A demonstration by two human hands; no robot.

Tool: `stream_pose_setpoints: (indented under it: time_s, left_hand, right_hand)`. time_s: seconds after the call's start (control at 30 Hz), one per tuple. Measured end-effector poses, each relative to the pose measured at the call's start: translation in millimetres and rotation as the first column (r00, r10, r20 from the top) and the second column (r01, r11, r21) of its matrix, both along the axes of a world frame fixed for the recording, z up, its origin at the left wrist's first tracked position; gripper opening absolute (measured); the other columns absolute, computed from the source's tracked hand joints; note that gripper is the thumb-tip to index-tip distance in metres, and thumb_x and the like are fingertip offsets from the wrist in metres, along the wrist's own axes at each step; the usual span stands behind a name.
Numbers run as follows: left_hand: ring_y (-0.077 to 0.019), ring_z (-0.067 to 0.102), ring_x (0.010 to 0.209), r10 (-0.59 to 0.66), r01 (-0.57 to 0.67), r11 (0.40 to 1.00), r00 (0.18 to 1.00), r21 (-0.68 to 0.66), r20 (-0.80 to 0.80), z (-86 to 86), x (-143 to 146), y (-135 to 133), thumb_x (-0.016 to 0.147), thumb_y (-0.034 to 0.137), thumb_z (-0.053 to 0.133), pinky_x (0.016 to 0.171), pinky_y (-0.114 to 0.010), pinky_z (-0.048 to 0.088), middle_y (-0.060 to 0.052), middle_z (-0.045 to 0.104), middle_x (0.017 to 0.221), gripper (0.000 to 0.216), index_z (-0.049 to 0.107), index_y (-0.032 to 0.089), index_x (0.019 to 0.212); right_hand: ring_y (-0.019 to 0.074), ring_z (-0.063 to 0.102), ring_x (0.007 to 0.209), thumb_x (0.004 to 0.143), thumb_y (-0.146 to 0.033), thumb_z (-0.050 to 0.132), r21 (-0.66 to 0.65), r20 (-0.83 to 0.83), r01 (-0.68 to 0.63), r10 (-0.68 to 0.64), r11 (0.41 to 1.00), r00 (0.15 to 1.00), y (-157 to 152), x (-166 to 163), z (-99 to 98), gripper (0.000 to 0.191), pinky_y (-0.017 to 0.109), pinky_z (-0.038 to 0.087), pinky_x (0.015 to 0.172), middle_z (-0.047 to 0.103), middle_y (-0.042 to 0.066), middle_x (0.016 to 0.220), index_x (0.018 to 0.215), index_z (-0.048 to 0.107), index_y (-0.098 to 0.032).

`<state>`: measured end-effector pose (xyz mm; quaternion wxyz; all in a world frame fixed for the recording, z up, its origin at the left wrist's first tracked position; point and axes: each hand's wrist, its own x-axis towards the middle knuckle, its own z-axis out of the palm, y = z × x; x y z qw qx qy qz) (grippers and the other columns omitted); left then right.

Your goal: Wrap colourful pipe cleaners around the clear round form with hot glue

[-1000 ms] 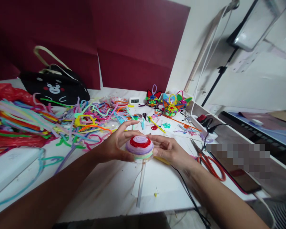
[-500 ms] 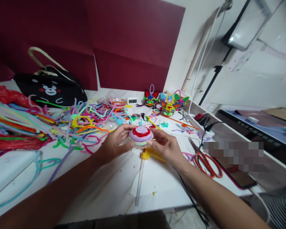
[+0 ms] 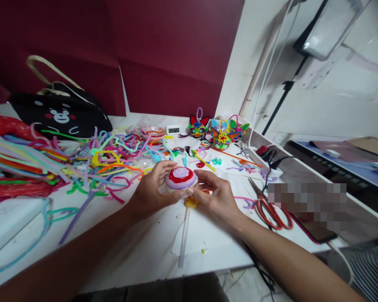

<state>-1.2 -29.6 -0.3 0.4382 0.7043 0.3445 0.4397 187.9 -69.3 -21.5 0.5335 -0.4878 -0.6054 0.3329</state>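
A round dome coiled with fuzzy pipe cleaner sits between my hands, a lilac centre ringed by red, then lilac, with a paler edge below. My left hand grips its left side, thumb at the front and fingers behind. From the right, my right hand pinches the near edge, its thumb close to the left thumb. Beneath the right hand lies a yellow glue gun, mostly hidden, with a translucent glue stick sticking out toward me.
Pipe cleaners in many colours heap at left, beside a white box. Orange-handled scissors and a phone lie at right. Finished cat-faced ornaments, a small clock and a black bag stand behind.
The dome has shifted slightly left and tilted in my hands. My right hand has moved left along its near edge, its thumb now nearer my left thumb. The view has shifted a little.
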Motion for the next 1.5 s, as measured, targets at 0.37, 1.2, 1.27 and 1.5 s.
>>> stream_pose_setpoints:
  time_s: [0.37, 1.2, 1.27, 1.5]
  left_hand:
    - [-0.0305, 0.067, 0.114, 0.033, -0.033, 0.997, 0.999, 0.073, 0.008, -18.7, -5, 11, 0.061, 0.035, 0.084, 0.099, -0.043, 0.053, -0.017, 0.067, 0.126, 0.078, 0.044, 0.020, 0.127]
    - [-0.0278, 0.071, 0.104, 0.054, -0.050, 0.997, 0.997, 0.066, -0.057, -18.7, -2, 10, 0.059, 0.028, 0.081, 0.092, -0.039, 0.056, -0.014, 0.067, 0.121, 0.088, 0.038, 0.022, 0.136]
    - [-0.0280, 0.070, 0.105, 0.065, -0.060, 0.995, 0.996, 0.084, -0.059, -19.4, -3, 9, 0.060, 0.028, 0.080, 0.092, -0.040, 0.056, -0.014, 0.067, 0.121, 0.088, 0.038, 0.022, 0.137]
    - [-0.0279, 0.070, 0.106, 0.069, -0.061, 0.994, 0.994, 0.094, -0.084, -20.0, -4, 8, 0.060, 0.023, 0.078, 0.091, -0.039, 0.056, -0.014, 0.067, 0.122, 0.089, 0.037, 0.024, 0.139]
  right_hand:
    - [0.0221, 0.071, 0.089, 0.079, -0.037, 0.074, 0.034, 0.040, -0.032, 0.030, 0.999, 0.999, -3, -1, -0.6, 0.045, 0.038, 0.059, 0.084, 0.074, 0.011, 0.110, 0.120, 0.067, -0.017]
    - [0.0194, 0.070, 0.083, 0.075, -0.030, 0.074, 0.022, 0.066, -0.045, 0.043, 0.999, 0.997, -1, -2, -2.4, 0.040, 0.035, 0.058, 0.081, 0.074, 0.008, 0.098, 0.113, 0.067, -0.018]
    - [0.0200, 0.069, 0.084, 0.074, -0.030, 0.074, 0.037, 0.087, -0.040, 0.036, 0.999, 0.996, -1, -3, -1.7, 0.042, 0.035, 0.058, 0.082, 0.074, 0.008, 0.099, 0.113, 0.066, -0.017]
    - [0.0199, 0.069, 0.082, 0.074, -0.029, 0.073, 0.033, 0.088, -0.026, 0.023, 0.999, 0.996, -3, -6, -0.7, 0.037, 0.035, 0.057, 0.080, 0.074, 0.007, 0.097, 0.109, 0.065, -0.019]
